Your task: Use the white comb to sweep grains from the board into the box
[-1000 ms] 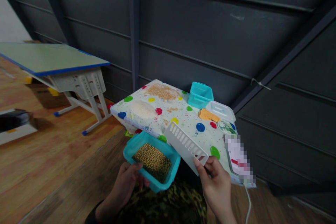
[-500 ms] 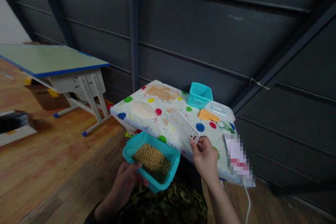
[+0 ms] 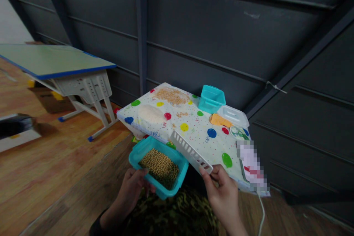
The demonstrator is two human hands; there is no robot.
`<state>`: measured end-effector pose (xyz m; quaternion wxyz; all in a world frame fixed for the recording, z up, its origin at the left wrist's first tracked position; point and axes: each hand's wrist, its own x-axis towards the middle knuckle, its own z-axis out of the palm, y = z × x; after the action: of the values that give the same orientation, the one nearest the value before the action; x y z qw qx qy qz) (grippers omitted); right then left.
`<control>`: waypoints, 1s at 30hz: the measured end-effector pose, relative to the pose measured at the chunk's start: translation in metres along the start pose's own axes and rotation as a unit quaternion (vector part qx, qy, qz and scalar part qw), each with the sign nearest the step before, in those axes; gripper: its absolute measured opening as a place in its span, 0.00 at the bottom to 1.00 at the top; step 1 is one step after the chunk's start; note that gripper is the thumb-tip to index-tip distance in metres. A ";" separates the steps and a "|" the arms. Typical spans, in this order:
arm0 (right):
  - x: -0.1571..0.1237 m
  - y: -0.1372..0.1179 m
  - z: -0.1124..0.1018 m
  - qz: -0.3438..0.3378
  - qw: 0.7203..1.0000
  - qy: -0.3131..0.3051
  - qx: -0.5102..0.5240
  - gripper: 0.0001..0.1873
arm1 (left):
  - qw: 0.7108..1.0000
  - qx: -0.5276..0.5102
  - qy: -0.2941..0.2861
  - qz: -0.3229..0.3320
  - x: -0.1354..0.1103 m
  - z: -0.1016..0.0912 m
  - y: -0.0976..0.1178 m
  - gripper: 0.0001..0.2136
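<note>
My left hand (image 3: pixel 132 186) grips the near edge of a teal plastic box (image 3: pixel 137 151) filled with tan beans (image 3: pixel 160 166), held below the front edge of the small table (image 3: pixel 193 132). My right hand (image 3: pixel 222 188) pinches one end of a white slotted plastic divider (image 3: pixel 190 152), which lies along the table's front edge beside the box. The table's cover is white with coloured dots. On it lie a heap of tan grain (image 3: pixel 171 96) and a heap of white rice (image 3: pixel 151 113).
At the table's back stand a second teal box (image 3: pixel 211 99), a clear lidded container (image 3: pixel 233 116) and an orange piece (image 3: pixel 218 120). A blurred card with a white cable (image 3: pixel 261 214) lies at the right edge. A blue-edged desk (image 3: pixel 55 62) stands left on the wooden floor, a dark wall behind.
My right hand drew the white divider back from the middle of the table to its front edge, next to the teal box. My left hand and the box stayed about where they were.
</note>
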<state>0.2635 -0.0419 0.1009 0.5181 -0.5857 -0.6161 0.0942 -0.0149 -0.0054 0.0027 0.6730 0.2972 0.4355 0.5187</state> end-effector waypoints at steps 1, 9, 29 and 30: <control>-0.002 -0.002 0.000 -0.008 1.000 0.001 0.002 0.24 | 1.000 -0.001 -0.004 0.001 0.000 0.001 0.001 0.23; 0.035 0.014 0.020 0.017 0.997 0.062 -0.033 0.21 | 1.000 -0.005 0.004 -0.002 -0.003 0.003 0.003 0.24; 0.020 0.011 0.016 -0.021 1.000 0.016 0.001 0.22 | 0.999 -0.016 0.019 0.020 0.011 0.000 -0.008 0.25; 0.018 0.007 0.015 -0.028 0.999 0.018 0.001 0.22 | 1.000 -0.013 0.013 0.018 0.011 -0.001 -0.008 0.25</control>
<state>0.2612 -0.0180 0.0985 0.5325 -0.5691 -0.6227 0.0699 -0.0109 0.0025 -0.0075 0.6613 0.2896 0.4320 0.5405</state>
